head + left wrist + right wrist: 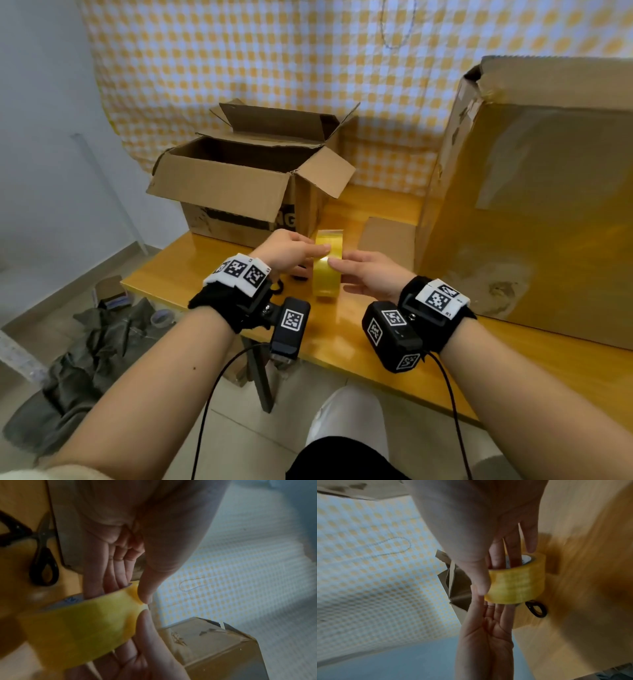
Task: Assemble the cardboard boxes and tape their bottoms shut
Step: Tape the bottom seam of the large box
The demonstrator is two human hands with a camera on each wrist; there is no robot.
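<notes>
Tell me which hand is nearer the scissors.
Left. The left hand holds the tape roll directly above the scissors; the right hand grips the roll's far side.

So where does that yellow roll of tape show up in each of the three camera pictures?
Head view: the tape roll stands on edge at centre, between both hands, over the wooden table.
Left wrist view: lower left, large and blurred.
Right wrist view: right of centre, below the fingers.
Shared landmark: the black-handled scissors, beside the roll; in the head view mostly hidden behind the left hand.
</notes>
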